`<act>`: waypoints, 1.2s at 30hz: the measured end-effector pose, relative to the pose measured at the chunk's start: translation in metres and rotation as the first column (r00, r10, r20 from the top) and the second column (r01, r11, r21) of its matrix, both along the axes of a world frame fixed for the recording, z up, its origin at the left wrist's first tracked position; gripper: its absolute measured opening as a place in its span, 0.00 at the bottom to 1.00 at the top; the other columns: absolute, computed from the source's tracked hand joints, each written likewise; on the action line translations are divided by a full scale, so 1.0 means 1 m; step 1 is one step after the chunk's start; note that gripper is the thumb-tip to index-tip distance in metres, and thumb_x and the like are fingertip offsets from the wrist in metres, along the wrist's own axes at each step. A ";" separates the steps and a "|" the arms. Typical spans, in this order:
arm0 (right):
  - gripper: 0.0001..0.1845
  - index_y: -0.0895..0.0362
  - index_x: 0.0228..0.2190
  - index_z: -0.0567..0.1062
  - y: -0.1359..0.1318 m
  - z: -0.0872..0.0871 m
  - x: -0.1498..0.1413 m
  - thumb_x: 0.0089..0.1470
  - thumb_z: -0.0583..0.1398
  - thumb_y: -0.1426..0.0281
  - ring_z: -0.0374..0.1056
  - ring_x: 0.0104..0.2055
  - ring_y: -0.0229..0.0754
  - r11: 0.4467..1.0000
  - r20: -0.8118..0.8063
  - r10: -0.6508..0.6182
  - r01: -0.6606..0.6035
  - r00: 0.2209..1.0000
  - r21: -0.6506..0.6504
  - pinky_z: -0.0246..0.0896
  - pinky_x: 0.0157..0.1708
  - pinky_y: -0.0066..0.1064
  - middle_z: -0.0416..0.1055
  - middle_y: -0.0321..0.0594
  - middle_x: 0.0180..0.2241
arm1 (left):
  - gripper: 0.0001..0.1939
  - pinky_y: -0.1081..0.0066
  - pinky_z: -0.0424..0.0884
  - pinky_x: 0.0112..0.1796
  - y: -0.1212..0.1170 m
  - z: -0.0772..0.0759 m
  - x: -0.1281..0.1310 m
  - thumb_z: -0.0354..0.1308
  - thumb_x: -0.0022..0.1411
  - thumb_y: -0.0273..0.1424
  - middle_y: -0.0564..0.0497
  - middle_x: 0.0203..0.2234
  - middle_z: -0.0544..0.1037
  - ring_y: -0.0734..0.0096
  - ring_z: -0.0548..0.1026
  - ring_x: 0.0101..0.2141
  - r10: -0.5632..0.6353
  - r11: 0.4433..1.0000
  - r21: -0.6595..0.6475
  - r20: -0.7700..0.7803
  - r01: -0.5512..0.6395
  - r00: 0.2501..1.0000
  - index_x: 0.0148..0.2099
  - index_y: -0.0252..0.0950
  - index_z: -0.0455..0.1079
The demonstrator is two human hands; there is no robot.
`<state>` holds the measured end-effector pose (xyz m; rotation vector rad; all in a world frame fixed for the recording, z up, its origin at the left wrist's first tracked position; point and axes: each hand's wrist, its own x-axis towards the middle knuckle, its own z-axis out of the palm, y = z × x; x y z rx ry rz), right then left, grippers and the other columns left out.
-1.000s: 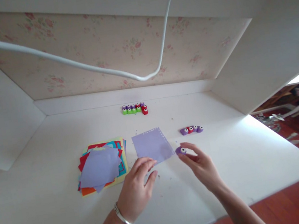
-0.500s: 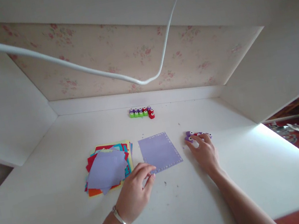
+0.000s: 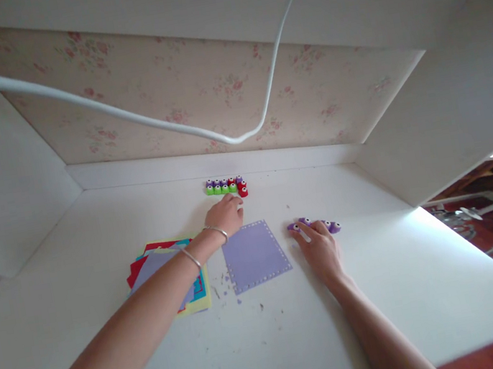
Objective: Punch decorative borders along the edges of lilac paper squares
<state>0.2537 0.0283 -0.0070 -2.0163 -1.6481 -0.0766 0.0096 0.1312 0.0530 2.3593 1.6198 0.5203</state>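
Observation:
My left hand reaches over the far edge of a square purple paper sheet. Its bent fingers are apart, just in front of a double row of small craft punches, green, purple and red; I see nothing in them. Small holes run along the sheet's edges. On the right, my right hand has thumb and index finger on a purple craft punch. More purple punches sit beside its knuckles, partly covered by the fingers.
Left of the sheet lies a pile of coloured paper, partly under my left forearm. Paper scraps dot the white tabletop. A white cable hangs across the upper view, before a flowered back wall.
My left hand has moved from the sheet's near left corner forward to the back punches. My right hand stays at the purple punches, one now shifted slightly left. The view has moved a little.

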 end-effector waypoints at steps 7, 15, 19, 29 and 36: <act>0.16 0.45 0.48 0.78 0.005 0.008 0.006 0.60 0.58 0.57 0.65 0.27 0.37 0.999 0.078 -0.043 0.045 0.996 -0.014 0.50 0.23 0.31 0.72 0.39 0.38 | 0.16 0.62 0.69 0.48 0.051 -0.010 0.033 0.50 0.68 0.32 0.40 0.53 0.67 0.58 0.72 0.49 0.079 0.996 0.039 -0.102 -0.076 0.992 0.55 0.35 0.68; 0.21 0.47 0.50 0.77 0.005 0.004 0.004 0.59 0.58 0.53 0.65 0.28 0.38 0.995 0.042 -0.039 0.035 0.998 0.095 0.50 0.24 0.30 0.72 0.40 0.38 | 0.15 0.62 0.67 0.50 0.065 -0.025 0.036 0.48 0.69 0.27 0.38 0.53 0.66 0.57 0.72 0.49 0.058 0.998 0.032 -0.115 -0.055 0.992 0.54 0.32 0.70; 0.21 0.49 0.49 0.77 0.002 0.006 -0.001 0.62 0.54 0.53 0.64 0.26 0.37 0.989 -0.028 -0.002 0.006 1.000 0.145 0.54 0.27 0.30 0.73 0.41 0.39 | 0.14 0.62 0.66 0.52 0.065 -0.022 0.037 0.50 0.68 0.27 0.36 0.53 0.69 0.57 0.71 0.51 0.034 0.999 0.017 -0.056 -0.033 0.998 0.53 0.30 0.69; 0.16 0.54 0.43 0.79 -0.022 0.002 -0.011 0.65 0.53 0.63 0.71 0.34 0.41 0.921 -0.119 0.313 -0.270 0.942 0.281 0.65 0.34 0.31 0.74 0.42 0.34 | 0.14 0.68 0.74 0.43 -0.013 -0.006 -0.023 0.55 0.65 0.37 0.46 0.40 0.81 0.65 0.80 0.40 -0.039 0.991 -0.109 0.310 0.076 0.950 0.48 0.34 0.69; 0.13 0.53 0.45 0.77 -0.031 0.015 -0.056 0.64 0.55 0.66 0.71 0.43 0.45 0.772 -0.074 0.631 -0.616 0.772 0.159 0.67 0.45 0.38 0.75 0.45 0.40 | 0.13 0.66 0.75 0.45 -0.097 -0.017 -0.078 0.53 0.66 0.37 0.48 0.44 0.81 0.65 0.79 0.44 0.007 0.988 -0.141 0.464 0.066 0.886 0.49 0.37 0.71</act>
